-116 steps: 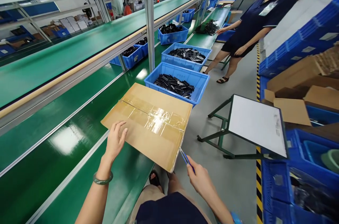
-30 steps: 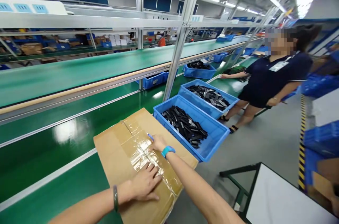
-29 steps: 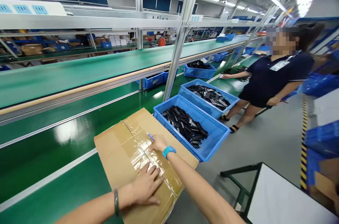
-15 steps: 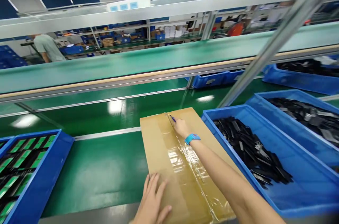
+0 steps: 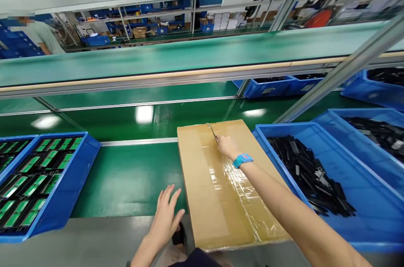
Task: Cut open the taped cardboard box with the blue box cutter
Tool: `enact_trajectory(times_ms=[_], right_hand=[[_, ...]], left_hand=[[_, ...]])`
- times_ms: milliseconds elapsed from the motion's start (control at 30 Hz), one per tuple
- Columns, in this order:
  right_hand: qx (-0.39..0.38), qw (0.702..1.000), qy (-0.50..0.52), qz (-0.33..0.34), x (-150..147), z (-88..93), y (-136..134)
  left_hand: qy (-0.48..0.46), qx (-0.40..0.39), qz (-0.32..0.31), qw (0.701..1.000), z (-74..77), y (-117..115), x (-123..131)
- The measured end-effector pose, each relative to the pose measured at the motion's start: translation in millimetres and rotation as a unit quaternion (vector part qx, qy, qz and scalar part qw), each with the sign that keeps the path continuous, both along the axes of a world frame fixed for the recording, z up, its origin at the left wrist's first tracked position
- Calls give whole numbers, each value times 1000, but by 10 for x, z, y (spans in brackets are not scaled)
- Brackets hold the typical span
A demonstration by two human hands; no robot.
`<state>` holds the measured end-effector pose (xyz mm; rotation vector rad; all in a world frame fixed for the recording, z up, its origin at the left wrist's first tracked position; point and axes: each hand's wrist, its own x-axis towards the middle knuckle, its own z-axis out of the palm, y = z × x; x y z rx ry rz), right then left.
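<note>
One tan taped cardboard box (image 5: pixel 217 183) under a right grip (image 5: pixel 227 147) pinching a slim metal blade (image 5: pixel 214 133). Left grip (image 5: pixel 166 216) open and empty, just beside it.

The right hand (image 5: pixel 229 148) hides most of the small tool (image 5: pixel 213 133) it pinches. The black parts (image 5: pixel 307 170) in the nearest bin (image 5: pixel 274 145) are too small to identify, and the left bin (image 5: pixel 19 137) runs off the edge.

Right hand (image 5: pixel 229 147) holds what seems a small blade (image 5: pixel 213 133) on a taped cardboard box (image 5: pixel 217 183); open left hand (image 5: pixel 164 216) just beside it.
</note>
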<state>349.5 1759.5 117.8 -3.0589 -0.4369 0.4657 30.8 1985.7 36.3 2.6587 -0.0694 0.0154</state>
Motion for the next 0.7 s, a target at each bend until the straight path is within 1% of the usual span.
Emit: enact_trajectory(times_ms=[133, 267, 367, 467, 567, 633, 700], right_hand=[[-18, 1000, 21, -4, -456, 104, -205], [-35, 999, 38, -16, -922, 179, -440], [-39, 998, 53, -22, -1235, 187, -575], [-24, 998, 54, -37, -1458, 166, -658], [-1, 998, 31, -62, -1491, 140, -690], [11, 997, 11, -72, -1378, 123, -675], [19, 997, -5, -73, -1179, 99, -617]], left_hand=[[1, -5, -91, 996, 240, -102, 415], [12, 16, -183, 983, 461, -286, 900], [15, 29, -237, 971, 546, -464, 1254], [16, 49, -261, 964, 584, -636, 1512], [23, 75, -253, 964, 625, -742, 1594], [32, 80, -243, 966, 660, -759, 1546], [48, 76, -236, 968, 690, -728, 1436]])
